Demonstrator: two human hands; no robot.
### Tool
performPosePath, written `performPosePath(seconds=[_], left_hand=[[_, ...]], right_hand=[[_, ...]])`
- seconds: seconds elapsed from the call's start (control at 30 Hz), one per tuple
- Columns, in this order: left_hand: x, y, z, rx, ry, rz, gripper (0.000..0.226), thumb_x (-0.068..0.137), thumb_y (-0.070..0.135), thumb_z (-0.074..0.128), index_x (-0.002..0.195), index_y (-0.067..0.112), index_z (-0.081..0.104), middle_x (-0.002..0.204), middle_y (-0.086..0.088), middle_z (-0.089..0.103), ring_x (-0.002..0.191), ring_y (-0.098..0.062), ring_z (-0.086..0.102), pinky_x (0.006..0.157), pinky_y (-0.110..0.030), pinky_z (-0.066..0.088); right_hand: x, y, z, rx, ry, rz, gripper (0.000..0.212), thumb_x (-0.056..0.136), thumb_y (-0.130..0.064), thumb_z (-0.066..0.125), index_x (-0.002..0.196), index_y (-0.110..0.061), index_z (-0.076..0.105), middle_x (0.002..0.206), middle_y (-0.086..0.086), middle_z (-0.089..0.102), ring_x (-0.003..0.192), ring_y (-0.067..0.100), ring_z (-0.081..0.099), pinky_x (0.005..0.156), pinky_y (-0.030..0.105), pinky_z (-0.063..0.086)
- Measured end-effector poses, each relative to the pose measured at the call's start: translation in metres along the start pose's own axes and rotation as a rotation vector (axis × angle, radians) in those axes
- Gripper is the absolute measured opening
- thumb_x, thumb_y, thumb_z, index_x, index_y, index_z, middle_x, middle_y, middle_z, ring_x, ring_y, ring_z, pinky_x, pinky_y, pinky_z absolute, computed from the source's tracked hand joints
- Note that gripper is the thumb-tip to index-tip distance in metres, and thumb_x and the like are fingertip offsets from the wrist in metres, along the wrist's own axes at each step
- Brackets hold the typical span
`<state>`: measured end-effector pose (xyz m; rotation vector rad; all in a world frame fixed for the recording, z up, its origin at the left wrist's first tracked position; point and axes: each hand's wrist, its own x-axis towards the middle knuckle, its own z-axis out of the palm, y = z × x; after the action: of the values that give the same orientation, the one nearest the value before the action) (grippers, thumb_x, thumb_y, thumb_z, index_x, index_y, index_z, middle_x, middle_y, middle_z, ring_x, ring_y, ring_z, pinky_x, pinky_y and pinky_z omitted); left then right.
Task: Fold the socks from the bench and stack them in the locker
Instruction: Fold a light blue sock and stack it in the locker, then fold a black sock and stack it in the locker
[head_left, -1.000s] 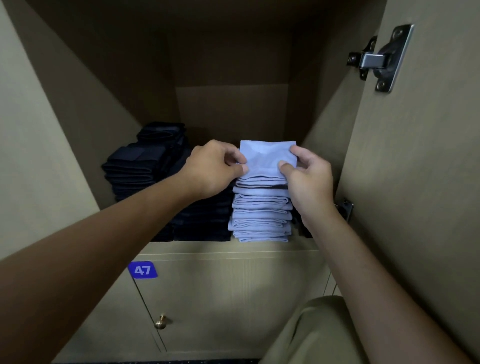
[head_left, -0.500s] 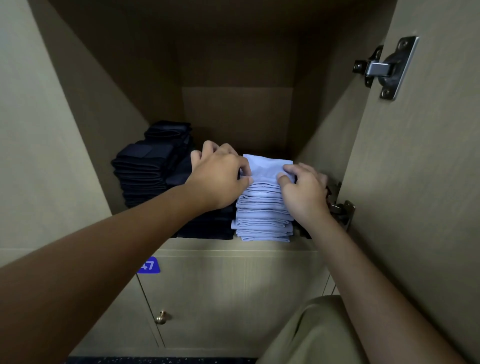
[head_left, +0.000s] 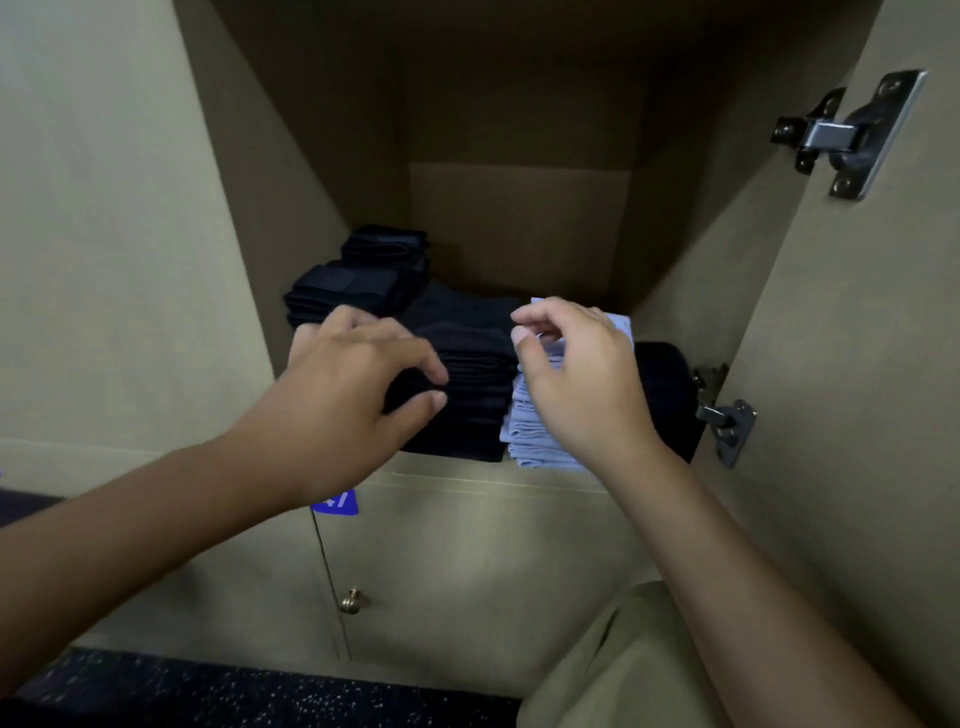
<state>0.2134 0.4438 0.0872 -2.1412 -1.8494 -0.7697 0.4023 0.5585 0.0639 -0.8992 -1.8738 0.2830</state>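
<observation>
Both hands had come back from the pale blue stack since 0.5 s earlier, when their fingers were pressed on its top sock. The left hand (head_left: 358, 384) hung in front of the dark sock pile (head_left: 475, 395), fingers curled loosely and thumb apart from them, with nothing in its grasp. The right hand (head_left: 576, 374) hovered before the light blue sock stack (head_left: 535, 436), its fingers bent and spread slightly, also holding nothing; whether its fingertips brushed the fabric could not be told.

That blue stack sat on the locker shelf (head_left: 493, 475), at the front and right of centre, its folded edges facing outward and its top layer showing behind the right hand. Just left of it, touching or nearly so, stood the dark sock pile, at about the same height. A second dark stack (head_left: 358, 283) stood farther back on the left, with another one (head_left: 387, 244) behind it. At the right edge of the shelf, a dark rounded bundle (head_left: 667, 395) lay partly hidden behind the right wrist.

On the open locker door (head_left: 857, 364), at the right, were 2 metal hinges, an upper hinge (head_left: 847, 135) and a lower hinge (head_left: 727, 415). Below the shelf, a blue number tag (head_left: 337, 503) was partly covered by the left wrist, and a small brass knob (head_left: 352, 601) sat on the lower door.
</observation>
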Motion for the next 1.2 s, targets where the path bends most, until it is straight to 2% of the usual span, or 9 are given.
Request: performPosePath(seconds=[0.1,0.17,0.33,0.43,0.57,0.77,0.9,1.03,1.2], left_hand=[[-0.037,-0.014,-0.016,-0.004,-0.036,-0.003,0.036,0.089,0.061,0.043,0.106,0.041,0.069,0.099,0.028,0.061,0.104,-0.011,0.052,0.093,-0.046,0.045],[-0.062,-0.024,-0.023,0.010,-0.059,-0.012,0.033,0.091,0.060,0.043,0.105,0.042,0.067,0.094,0.031,0.059,0.095,-0.008,0.055,0.087,-0.043,0.048],[-0.113,-0.045,-0.040,0.032,-0.060,-0.107,0.031,0.094,0.068,0.038,0.104,0.049,0.060,0.099,0.038,0.059,0.101,0.004,0.053,0.083,-0.026,0.044],[-0.137,-0.057,-0.053,0.024,-0.025,-0.160,0.029,0.093,0.071,0.038,0.103,0.052,0.057,0.103,0.040,0.059,0.105,0.008,0.054,0.079,-0.025,0.046],[-0.162,-0.074,-0.070,-0.010,0.057,-0.254,0.020,0.088,0.064,0.050,0.102,0.054,0.060,0.103,0.035,0.064,0.098,0.007,0.058,0.077,-0.019,0.046],[-0.194,-0.098,-0.106,0.072,0.130,-0.367,0.027,0.088,0.068,0.049,0.102,0.050,0.062,0.107,0.037,0.061,0.098,0.017,0.055,0.078,-0.011,0.041],[-0.231,-0.122,-0.124,0.111,0.153,-0.527,0.015,0.094,0.055,0.058,0.099,0.044,0.066,0.098,0.036,0.063,0.096,0.009,0.058,0.080,-0.019,0.045],[-0.264,-0.145,-0.138,0.017,0.113,-0.768,0.006,0.092,0.041,0.067,0.094,0.037,0.070,0.090,0.025,0.070,0.088,0.003,0.062,0.086,-0.030,0.051],[-0.291,-0.161,-0.156,-0.056,0.174,-0.926,0.013,0.093,0.040,0.069,0.096,0.028,0.074,0.090,0.005,0.072,0.086,-0.011,0.065,0.086,-0.031,0.053]], right_hand=[[-0.011,-0.027,0.015,0.074,-0.048,-0.055,0.013,0.097,-0.020,0.061,0.103,-0.020,0.072,0.089,-0.014,0.067,0.092,0.012,0.060,0.082,0.033,0.051],[-0.019,-0.043,0.027,0.070,-0.101,-0.117,0.013,0.096,-0.022,0.060,0.103,-0.021,0.071,0.088,-0.013,0.067,0.090,0.013,0.059,0.078,0.039,0.051],[-0.035,-0.083,0.050,0.091,-0.306,-0.217,0.016,0.100,-0.028,0.058,0.110,-0.023,0.068,0.089,-0.013,0.064,0.092,0.009,0.054,0.083,0.038,0.050],[-0.042,-0.102,0.061,0.109,-0.380,-0.250,0.017,0.101,-0.030,0.057,0.113,-0.022,0.067,0.090,-0.013,0.063,0.093,0.009,0.052,0.084,0.038,0.049],[-0.049,-0.124,0.080,0.150,-0.469,-0.266,0.019,0.102,-0.031,0.055,0.116,-0.024,0.065,0.094,-0.015,0.062,0.097,0.007,0.052,0.086,0.037,0.050],[-0.062,-0.165,0.118,0.218,-0.602,-0.331,0.022,0.103,-0.033,0.054,0.120,-0.025,0.065,0.103,-0.015,0.063,0.102,0.005,0.054,0.093,0.035,0.049],[-0.077,-0.198,0.154,0.269,-0.696,-0.428,0.019,0.102,-0.031,0.056,0.116,-0.025,0.067,0.098,-0.014,0.066,0.097,0.007,0.056,0.089,0.036,0.050],[-0.093,-0.225,0.186,0.315,-0.788,-0.489,0.018,0.100,-0.033,0.058,0.114,-0.029,0.068,0.089,-0.016,0.063,0.090,0.005,0.055,0.083,0.027,0.048],[-0.118,-0.252,0.222,0.331,-0.941,-0.618,0.019,0.100,-0.036,0.058,0.117,-0.031,0.066,0.093,-0.014,0.064,0.090,0.003,0.055,0.083,0.029,0.049]])
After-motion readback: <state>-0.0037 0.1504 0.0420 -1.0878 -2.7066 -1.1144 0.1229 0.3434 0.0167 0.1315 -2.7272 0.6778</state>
